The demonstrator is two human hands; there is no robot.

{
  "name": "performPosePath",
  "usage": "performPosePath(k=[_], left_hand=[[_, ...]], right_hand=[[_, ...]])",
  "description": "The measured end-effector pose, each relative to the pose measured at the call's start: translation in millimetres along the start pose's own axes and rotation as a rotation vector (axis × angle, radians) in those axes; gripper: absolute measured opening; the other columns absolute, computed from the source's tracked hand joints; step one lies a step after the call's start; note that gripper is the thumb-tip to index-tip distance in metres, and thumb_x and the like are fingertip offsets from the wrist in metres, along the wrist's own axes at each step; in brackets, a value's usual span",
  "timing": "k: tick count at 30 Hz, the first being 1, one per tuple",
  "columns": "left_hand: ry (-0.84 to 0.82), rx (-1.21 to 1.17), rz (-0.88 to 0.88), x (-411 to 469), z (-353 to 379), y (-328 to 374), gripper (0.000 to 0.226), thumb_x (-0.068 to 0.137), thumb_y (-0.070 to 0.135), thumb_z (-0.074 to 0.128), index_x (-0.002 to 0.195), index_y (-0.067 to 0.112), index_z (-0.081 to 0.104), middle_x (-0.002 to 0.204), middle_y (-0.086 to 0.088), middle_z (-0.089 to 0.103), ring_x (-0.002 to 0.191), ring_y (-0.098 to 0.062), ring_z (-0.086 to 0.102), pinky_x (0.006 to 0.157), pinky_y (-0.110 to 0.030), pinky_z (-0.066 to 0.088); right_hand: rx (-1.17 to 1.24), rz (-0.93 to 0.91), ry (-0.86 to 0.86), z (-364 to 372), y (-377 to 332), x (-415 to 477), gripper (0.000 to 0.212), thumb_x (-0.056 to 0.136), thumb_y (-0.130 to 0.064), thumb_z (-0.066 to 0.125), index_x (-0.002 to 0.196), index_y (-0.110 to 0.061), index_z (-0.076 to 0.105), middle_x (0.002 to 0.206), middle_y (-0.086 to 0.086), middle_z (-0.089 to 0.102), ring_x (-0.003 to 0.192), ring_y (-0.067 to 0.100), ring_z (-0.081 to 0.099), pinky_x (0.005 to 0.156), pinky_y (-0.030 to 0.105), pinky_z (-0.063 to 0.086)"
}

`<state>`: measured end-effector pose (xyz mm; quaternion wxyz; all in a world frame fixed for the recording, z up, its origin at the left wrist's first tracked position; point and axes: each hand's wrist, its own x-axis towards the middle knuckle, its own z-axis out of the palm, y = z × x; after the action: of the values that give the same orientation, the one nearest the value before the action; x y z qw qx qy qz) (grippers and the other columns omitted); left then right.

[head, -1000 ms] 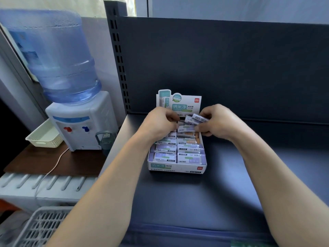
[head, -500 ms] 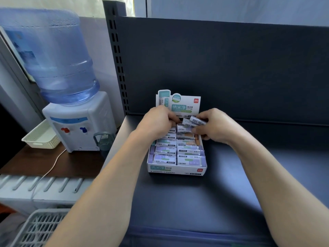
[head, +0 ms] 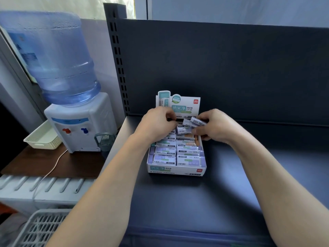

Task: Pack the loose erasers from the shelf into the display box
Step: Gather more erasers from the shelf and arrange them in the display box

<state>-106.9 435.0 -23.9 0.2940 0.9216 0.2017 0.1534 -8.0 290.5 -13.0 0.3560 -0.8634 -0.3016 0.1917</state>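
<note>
A white display box (head: 176,170) with an upright header card stands on the dark shelf (head: 178,202). Two rows of wrapped erasers (head: 178,154) fill it, purple, green and orange. My right hand (head: 216,126) grips a couple of loose erasers (head: 195,122) with barcodes showing, just above the box's back right. My left hand (head: 156,124) hovers over the back left of the box with its fingers curled down among the erasers there; what the fingertips hold is hidden.
A water dispenser (head: 78,122) with a blue bottle stands left of the shelf on a brown table. Beside it are a cream basket (head: 41,138) and a grey cup (head: 105,141). A white crate (head: 37,229) sits at the lower left. The shelf's back panel rises behind the box.
My right hand has kept its erasers and shifted only slightly at the back of the box. My left hand stays over the back left row. The view has drifted a little.
</note>
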Motion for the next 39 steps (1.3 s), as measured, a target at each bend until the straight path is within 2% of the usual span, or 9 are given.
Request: performPosePath(k=[3,8,13,18,23,26,31,36,39], left_hand=[[0.027,-0.084,-0.070,-1.2,0.0,-1.0,0.013,0.078,0.020,0.068,0.088,0.015,0.061,0.075,0.008,0.056,0.067,-0.011,0.052,0.055,-0.024,0.039],[0.004,-0.128,-0.203,-3.2,3.9,8.7,0.015,0.072,0.021,0.075,0.070,0.016,0.060,0.079,0.002,0.063,0.077,-0.016,0.059,0.058,-0.025,0.042],[0.061,-0.058,-0.238,-5.9,7.6,17.7,0.013,0.074,0.022,0.070,0.078,0.014,0.060,0.086,-0.001,0.064,0.088,-0.023,0.062,0.074,-0.032,0.051],[0.059,0.021,-0.210,-6.9,9.1,20.3,0.015,0.075,0.023,0.067,0.084,0.017,0.058,0.091,-0.001,0.063,0.092,-0.025,0.059,0.084,-0.038,0.050],[-0.006,-0.243,-0.116,-6.1,0.8,3.7,0.012,0.082,0.016,0.070,0.094,0.019,0.070,0.086,0.007,0.064,0.091,-0.017,0.062,0.077,-0.027,0.049],[0.000,-0.125,-0.037,-5.7,1.4,4.0,0.020,0.085,0.016,0.065,0.103,0.018,0.073,0.107,0.003,0.069,0.103,-0.015,0.060,0.092,-0.032,0.048],[-0.005,0.060,0.046,-2.0,5.4,13.4,0.004,0.080,0.019,0.069,0.083,0.018,0.072,0.091,0.002,0.065,0.086,-0.017,0.059,0.071,-0.029,0.046],[-0.008,0.294,0.149,2.3,14.1,15.7,0.017,0.085,0.018,0.064,0.099,0.014,0.071,0.107,-0.001,0.057,0.097,-0.023,0.054,0.078,-0.035,0.049],[-0.043,0.324,0.143,5.6,14.3,14.9,0.021,0.084,0.017,0.064,0.103,0.010,0.069,0.107,-0.004,0.058,0.093,-0.023,0.055,0.075,-0.036,0.050]], right_hand=[[0.021,0.000,-0.012,0.1,-0.4,0.1,0.014,0.081,-0.011,0.074,0.093,-0.012,0.068,0.082,0.005,0.068,0.069,0.017,0.064,0.056,0.022,0.051],[0.016,-0.015,-0.002,-1.4,-1.2,-1.2,0.010,0.082,-0.009,0.072,0.090,-0.013,0.068,0.078,0.004,0.066,0.063,0.013,0.061,0.052,0.018,0.050],[0.022,-0.003,-0.024,-2.4,-1.3,-3.3,0.009,0.081,-0.008,0.073,0.084,-0.014,0.067,0.079,0.005,0.067,0.066,0.014,0.063,0.054,0.020,0.050],[0.045,-0.002,-0.012,-4.2,-0.7,-3.6,0.010,0.080,-0.008,0.073,0.087,-0.011,0.068,0.080,0.006,0.067,0.067,0.015,0.063,0.052,0.018,0.049],[0.059,0.014,0.050,-9.4,1.9,-0.1,0.010,0.080,-0.007,0.073,0.089,-0.010,0.068,0.077,0.007,0.067,0.058,0.013,0.061,0.050,0.017,0.048],[0.056,0.012,0.063,-9.5,1.6,0.3,0.010,0.080,-0.007,0.072,0.089,-0.010,0.068,0.077,0.006,0.067,0.058,0.013,0.060,0.047,0.016,0.047],[0.044,-0.012,0.109,-10.5,1.8,-0.3,0.010,0.081,-0.008,0.071,0.090,-0.010,0.069,0.076,0.006,0.067,0.056,0.013,0.061,0.050,0.018,0.048],[0.046,-0.019,0.126,-11.7,2.0,-1.0,0.010,0.081,-0.009,0.071,0.090,-0.011,0.069,0.075,0.005,0.067,0.057,0.014,0.061,0.052,0.020,0.049],[0.038,-0.019,0.123,-12.0,2.2,-1.0,0.010,0.081,-0.010,0.071,0.090,-0.012,0.069,0.075,0.005,0.067,0.056,0.013,0.061,0.051,0.019,0.049]])
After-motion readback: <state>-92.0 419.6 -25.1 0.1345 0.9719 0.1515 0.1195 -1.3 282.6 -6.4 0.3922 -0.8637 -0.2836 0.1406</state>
